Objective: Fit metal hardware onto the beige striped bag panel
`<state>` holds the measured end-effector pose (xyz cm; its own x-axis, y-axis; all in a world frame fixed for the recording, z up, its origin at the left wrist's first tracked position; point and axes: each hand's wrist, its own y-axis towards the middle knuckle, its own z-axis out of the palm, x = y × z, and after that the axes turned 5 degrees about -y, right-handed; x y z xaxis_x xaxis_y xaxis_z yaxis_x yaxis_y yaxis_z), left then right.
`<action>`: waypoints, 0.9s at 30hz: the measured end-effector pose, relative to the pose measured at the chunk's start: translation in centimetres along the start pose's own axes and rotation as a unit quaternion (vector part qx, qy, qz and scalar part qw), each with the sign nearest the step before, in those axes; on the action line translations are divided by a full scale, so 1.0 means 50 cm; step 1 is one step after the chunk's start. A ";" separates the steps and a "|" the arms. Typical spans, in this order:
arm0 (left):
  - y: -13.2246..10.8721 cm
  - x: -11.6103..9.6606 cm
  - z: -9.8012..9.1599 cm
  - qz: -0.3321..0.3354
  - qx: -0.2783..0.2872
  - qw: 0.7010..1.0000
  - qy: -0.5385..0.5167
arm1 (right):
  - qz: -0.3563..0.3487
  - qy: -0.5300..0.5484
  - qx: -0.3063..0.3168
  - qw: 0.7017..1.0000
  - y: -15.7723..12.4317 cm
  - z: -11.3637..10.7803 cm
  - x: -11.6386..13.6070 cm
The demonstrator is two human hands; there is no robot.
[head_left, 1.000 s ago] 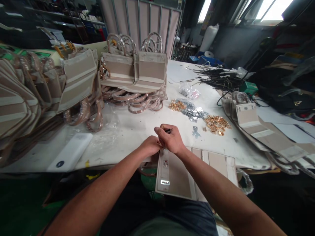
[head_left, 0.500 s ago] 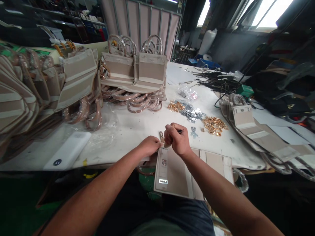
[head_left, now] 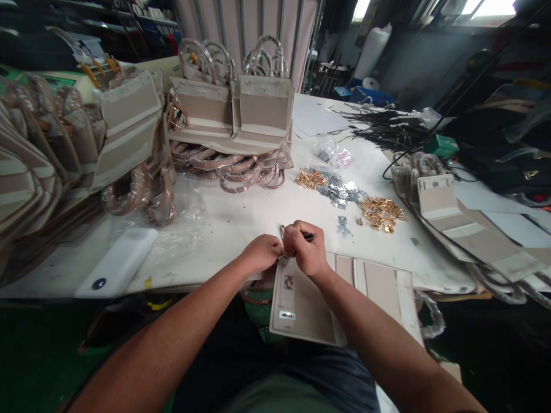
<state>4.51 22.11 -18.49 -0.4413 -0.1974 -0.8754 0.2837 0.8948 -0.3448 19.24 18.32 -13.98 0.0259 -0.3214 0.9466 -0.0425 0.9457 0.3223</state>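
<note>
A beige handbag panel [head_left: 312, 310] lies across the table's front edge, its inner side up. On its pale strip are a small metal fitting [head_left: 288, 282] and a shiny metal plate [head_left: 287, 315]. My left hand [head_left: 263, 253] pinches the panel's far left corner. Wrapped in a fist, my right hand [head_left: 307, 246] grips a thin black-handled tool [head_left: 309, 236] close beside the left fingertips. The tool's working end is hidden by the hand. A small metal piece [head_left: 282, 230] shows just beyond my fingers.
Gold fittings [head_left: 381, 213] and grey metal plates [head_left: 340, 192] lie in piles on the white table [head_left: 241, 221]. Handbag panels with wrapped handles are stacked at the left [head_left: 124, 126], back [head_left: 264, 109] and right [head_left: 469, 229]. A white block [head_left: 123, 261] rests at front left.
My right fist has shifted slightly left and its tool shows more to the right. The left hand keeps its pinch at the corner. The whole view has shifted a little.
</note>
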 end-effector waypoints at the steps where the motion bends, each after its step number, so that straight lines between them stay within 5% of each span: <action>1: 0.000 0.000 0.000 0.010 0.006 1.000 0.009 | 0.001 0.005 0.000 1.000 0.001 -0.001 -0.002; 23: -0.001 0.001 0.005 0.031 0.001 0.998 0.056 | -0.003 0.026 -0.042 0.999 0.001 -0.024 0.008; 27: -0.001 0.005 0.005 0.032 0.000 0.998 0.052 | 0.024 -0.034 -0.053 0.998 0.006 -0.033 0.004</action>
<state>4.60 21.91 -18.75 -0.5075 -0.0974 -0.8561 0.3147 0.9040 -0.2894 20.88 18.62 -13.71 -0.0413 -0.2756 0.9604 0.0641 0.9585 0.2778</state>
